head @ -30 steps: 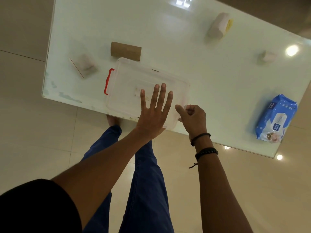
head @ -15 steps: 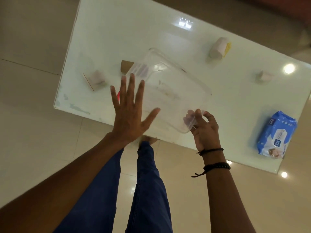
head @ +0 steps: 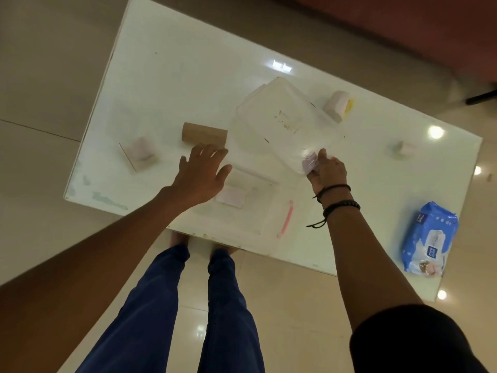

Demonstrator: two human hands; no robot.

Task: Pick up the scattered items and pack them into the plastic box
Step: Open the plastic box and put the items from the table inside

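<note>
Over the white glass table [head: 188, 84], right hand [head: 326, 170] pinches the clear plastic lid [head: 285, 122]; left hand [head: 200, 173] spread above the open transparent box [head: 258, 211]; brown cardboard tube [head: 204, 133] and blue wipes pack [head: 429, 239] unpacked.

Clear lid [head: 285, 122] is up off the box, tilted, held at its near right corner. The open box [head: 250, 211] sits at the near edge, red handle on its right. Brown tube [head: 204, 133] lies just left of the lid; blue wipes pack [head: 429, 239] lies far right.
</note>
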